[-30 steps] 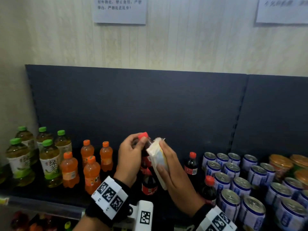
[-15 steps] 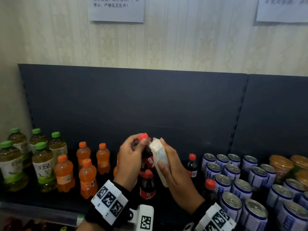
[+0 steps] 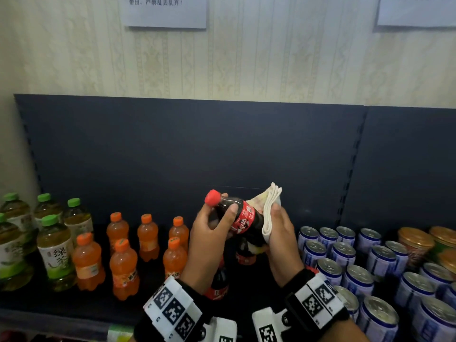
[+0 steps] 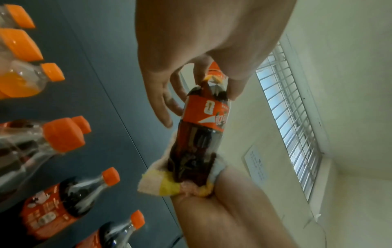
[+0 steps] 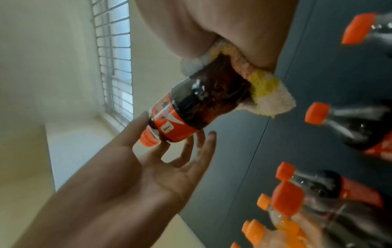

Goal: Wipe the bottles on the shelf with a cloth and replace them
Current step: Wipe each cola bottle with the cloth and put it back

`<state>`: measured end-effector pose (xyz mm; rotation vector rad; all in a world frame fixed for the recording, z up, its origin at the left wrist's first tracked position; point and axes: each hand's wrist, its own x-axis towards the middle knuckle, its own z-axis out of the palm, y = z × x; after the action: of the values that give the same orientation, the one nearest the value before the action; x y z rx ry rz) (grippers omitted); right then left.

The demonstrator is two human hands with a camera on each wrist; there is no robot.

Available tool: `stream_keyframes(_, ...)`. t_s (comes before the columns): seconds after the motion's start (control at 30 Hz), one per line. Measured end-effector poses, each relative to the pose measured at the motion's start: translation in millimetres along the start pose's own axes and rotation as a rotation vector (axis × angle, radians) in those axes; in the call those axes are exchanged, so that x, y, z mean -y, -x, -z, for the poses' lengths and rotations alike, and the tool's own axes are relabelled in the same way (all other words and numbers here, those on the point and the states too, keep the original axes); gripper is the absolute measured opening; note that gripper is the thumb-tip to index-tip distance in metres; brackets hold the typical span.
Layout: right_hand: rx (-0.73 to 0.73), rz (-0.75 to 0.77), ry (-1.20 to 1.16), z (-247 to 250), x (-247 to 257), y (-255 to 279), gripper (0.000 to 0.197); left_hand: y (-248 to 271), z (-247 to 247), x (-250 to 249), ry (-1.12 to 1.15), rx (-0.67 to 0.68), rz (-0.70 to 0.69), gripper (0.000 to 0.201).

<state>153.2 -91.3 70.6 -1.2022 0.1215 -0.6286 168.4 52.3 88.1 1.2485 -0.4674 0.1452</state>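
Note:
A small cola bottle (image 3: 243, 219) with a red cap and red label is held tilted above the shelf, cap toward the left. My left hand (image 3: 212, 228) grips its neck and shoulder; the left wrist view shows the fingers (image 4: 163, 104) beside the label (image 4: 206, 114). My right hand (image 3: 278, 233) holds a folded pale cloth (image 3: 270, 211) wrapped round the bottle's lower end. The right wrist view shows the cloth (image 5: 269, 94) cupping the bottle's (image 5: 199, 107) base. The base itself is hidden by the cloth.
On the dark shelf (image 3: 37, 304) below stand orange soda bottles (image 3: 123, 267), green tea bottles (image 3: 55, 253) at the left, more cola bottles (image 3: 219, 282) under my hands, and several blue cans (image 3: 357, 275) at the right. A dark back panel (image 3: 197, 149) rises behind.
The cola bottle has tipped from near upright to a slant, cap to the left. The cloth has slid from the bottle's side down round its lower end.

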Motion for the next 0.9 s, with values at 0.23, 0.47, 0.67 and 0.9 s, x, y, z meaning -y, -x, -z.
stream_keyframes(0.23, 0.109, -0.068, -0.041, 5, -25, 26, 0.037, -6, 9, -1, 0.153, -0.007, 0.024, 0.031)
stream_keyframes(0.47, 0.129, -0.126, -0.098, 16, 3, 2, 0.048, -4, 11, -4, 0.312, 0.094, 0.104, 0.038)
stream_keyframes(0.67, 0.189, 0.263, 0.276, 15, -9, 17, 0.024, -3, -3, 1, 0.417, 0.073, 0.117, 0.04)
stream_keyframes(0.9, 0.347, 0.345, 0.376, 0, -9, 36, 0.042, -1, -8, 12, 0.234, -0.016, 0.048, 0.049)
